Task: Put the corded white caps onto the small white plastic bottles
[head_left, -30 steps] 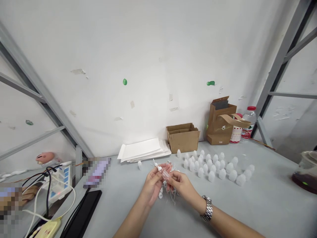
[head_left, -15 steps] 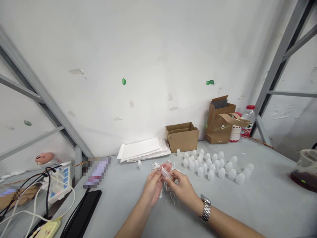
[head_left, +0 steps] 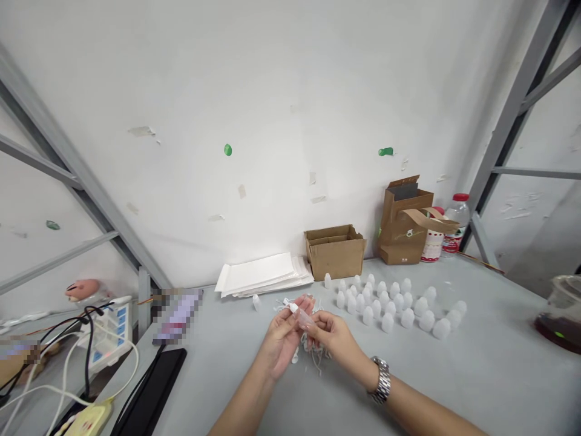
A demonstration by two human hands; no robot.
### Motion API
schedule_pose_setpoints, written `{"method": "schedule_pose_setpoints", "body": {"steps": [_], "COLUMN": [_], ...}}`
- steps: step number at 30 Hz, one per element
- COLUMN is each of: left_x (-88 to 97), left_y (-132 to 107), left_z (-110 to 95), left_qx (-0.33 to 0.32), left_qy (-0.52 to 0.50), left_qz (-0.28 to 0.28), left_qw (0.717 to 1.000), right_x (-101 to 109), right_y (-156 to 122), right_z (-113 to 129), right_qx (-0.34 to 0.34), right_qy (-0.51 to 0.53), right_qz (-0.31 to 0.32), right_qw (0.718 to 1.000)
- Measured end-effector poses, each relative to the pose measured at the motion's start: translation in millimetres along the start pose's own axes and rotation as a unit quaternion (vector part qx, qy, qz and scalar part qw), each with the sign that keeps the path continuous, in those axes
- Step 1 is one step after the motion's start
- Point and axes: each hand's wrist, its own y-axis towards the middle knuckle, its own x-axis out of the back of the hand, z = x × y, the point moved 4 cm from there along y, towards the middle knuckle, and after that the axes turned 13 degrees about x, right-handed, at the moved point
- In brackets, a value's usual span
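Just above the table, both my hands hold a small clear plastic bottle [head_left: 305, 319] with a white tip at its upper left end. My left hand [head_left: 282, 340] lies palm up, its thumb and fingers closed around the tip end. With thumb and fingers my right hand [head_left: 330, 332] pinches the lower end of the bottle. Beneath the hands is a loose pile of white stringy pieces [head_left: 316, 357], partly hidden by them. Several frosted white bottles [head_left: 390, 301] stand in loose rows to the right. One more small bottle [head_left: 256, 302] stands alone to the left.
White padded envelopes [head_left: 263, 275] and an open cardboard box [head_left: 336, 254] line the wall. A brown paper bag [head_left: 402, 233] and red-capped bottles stand back right. A dark-liquid cup [head_left: 563, 315] is far right. At left are a phone [head_left: 178, 316], a black slab [head_left: 154, 390] and a power strip [head_left: 109, 336].
The white tip now shows on the bottle's upper left end, where earlier the end looked bare. My right hand has shifted slightly to the right.
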Motion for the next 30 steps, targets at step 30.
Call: {"method": "schedule_pose_setpoints", "body": {"steps": [30], "left_x": [3.6], "left_y": [-0.2], "left_z": [1.8], "left_qx": [0.028], "left_qy": [-0.014], "left_qz": [0.010], "left_qw": [0.999], "right_x": [-8.2], "right_y": [1.1], "right_z": [-0.9], "right_qx": [-0.019], "right_qy": [0.174], "right_qz": [0.051], "right_qw": [0.983]}}
